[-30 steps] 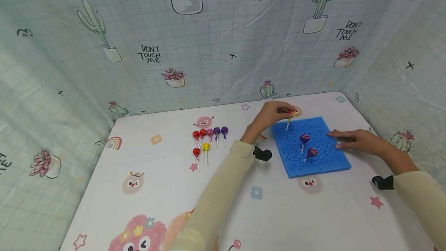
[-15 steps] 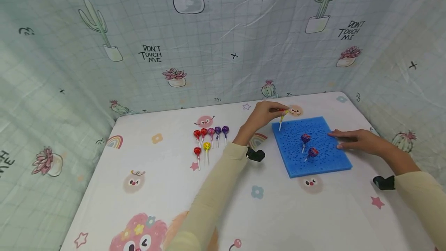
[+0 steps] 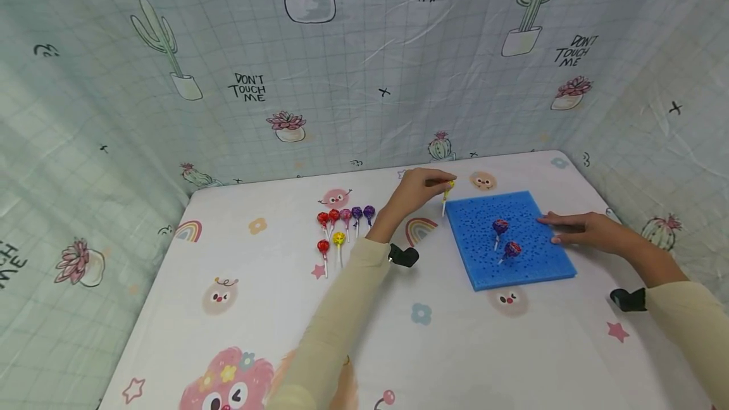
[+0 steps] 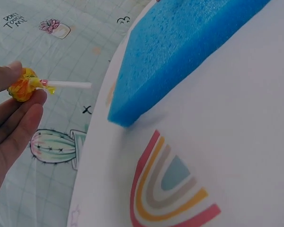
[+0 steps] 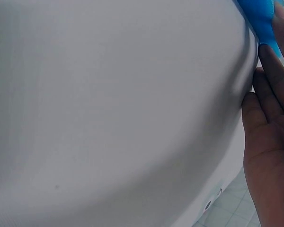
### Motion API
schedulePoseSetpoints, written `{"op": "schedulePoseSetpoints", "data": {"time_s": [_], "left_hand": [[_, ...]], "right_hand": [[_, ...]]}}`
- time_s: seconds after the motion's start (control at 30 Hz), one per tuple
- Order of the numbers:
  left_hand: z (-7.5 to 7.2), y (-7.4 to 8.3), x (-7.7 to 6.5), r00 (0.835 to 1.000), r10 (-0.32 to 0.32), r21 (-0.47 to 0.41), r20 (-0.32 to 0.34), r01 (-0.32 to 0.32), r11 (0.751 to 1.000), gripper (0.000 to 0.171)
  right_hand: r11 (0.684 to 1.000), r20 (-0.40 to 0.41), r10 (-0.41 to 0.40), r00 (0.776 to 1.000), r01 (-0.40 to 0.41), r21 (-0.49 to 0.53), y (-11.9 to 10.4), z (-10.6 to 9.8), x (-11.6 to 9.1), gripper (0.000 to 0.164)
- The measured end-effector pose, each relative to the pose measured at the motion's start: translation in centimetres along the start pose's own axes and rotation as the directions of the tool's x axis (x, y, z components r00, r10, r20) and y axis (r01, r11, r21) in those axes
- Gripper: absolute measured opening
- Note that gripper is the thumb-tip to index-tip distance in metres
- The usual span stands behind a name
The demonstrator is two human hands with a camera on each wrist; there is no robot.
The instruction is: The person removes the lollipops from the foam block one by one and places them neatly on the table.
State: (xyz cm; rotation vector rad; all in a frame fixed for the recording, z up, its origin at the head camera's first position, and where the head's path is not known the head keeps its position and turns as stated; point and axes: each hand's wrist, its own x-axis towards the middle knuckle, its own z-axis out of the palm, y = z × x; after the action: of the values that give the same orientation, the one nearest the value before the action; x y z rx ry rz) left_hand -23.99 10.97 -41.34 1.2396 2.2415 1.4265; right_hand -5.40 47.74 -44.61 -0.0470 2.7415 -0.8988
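My left hand [image 3: 418,192] pinches a yellow-wrapped lollipop [image 4: 23,87] by its candy head between thumb and fingertips. Its white stick hangs down in the head view, just off the back left corner of a blue foam block [image 3: 469,239]. Two lollipops in dark purple-red wrappers, one farther back [image 3: 500,226] and one nearer [image 3: 512,249], stand with their sticks in the foam, leaning somewhat. My right hand [image 3: 592,231] touches the foam's right edge with fingers extended; the right wrist view shows the thumb at the top and the fingers along the side.
Left of the foam lie several lollipops: a back row of red, pink [image 3: 345,214] and purple ones, with a red one [image 3: 323,246] and a yellow one [image 3: 338,238] in front. A patterned cloth wall [image 3: 342,81] rises behind the white table [image 3: 467,353].
My left hand has moved left with the yellow lollipop, from above the foam's back part to just past its left corner. The right hand stays at the foam's edge.
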Motion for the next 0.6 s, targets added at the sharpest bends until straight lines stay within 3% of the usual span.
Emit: {"op": "schedulePoseSetpoints", "data": {"time_s": [0.27, 0.6], "left_hand": [[-1.4, -0.2, -0.9, 0.999, -0.042, 0.035, 0.022, 0.041, 0.999, 0.032], [-2.9, -0.1, -2.2, 0.995, -0.097, 0.117, -0.007, 0.097, 0.988, 0.033]], "right_hand": [[1.000, 0.008, 0.012, 1.000, -0.012, -0.006, 0.0, 0.0, 0.0, 0.059], [1.000, 0.000, -0.005, 1.000, 0.005, 0.009, -0.1, 0.0, -0.1, 0.058]]}}
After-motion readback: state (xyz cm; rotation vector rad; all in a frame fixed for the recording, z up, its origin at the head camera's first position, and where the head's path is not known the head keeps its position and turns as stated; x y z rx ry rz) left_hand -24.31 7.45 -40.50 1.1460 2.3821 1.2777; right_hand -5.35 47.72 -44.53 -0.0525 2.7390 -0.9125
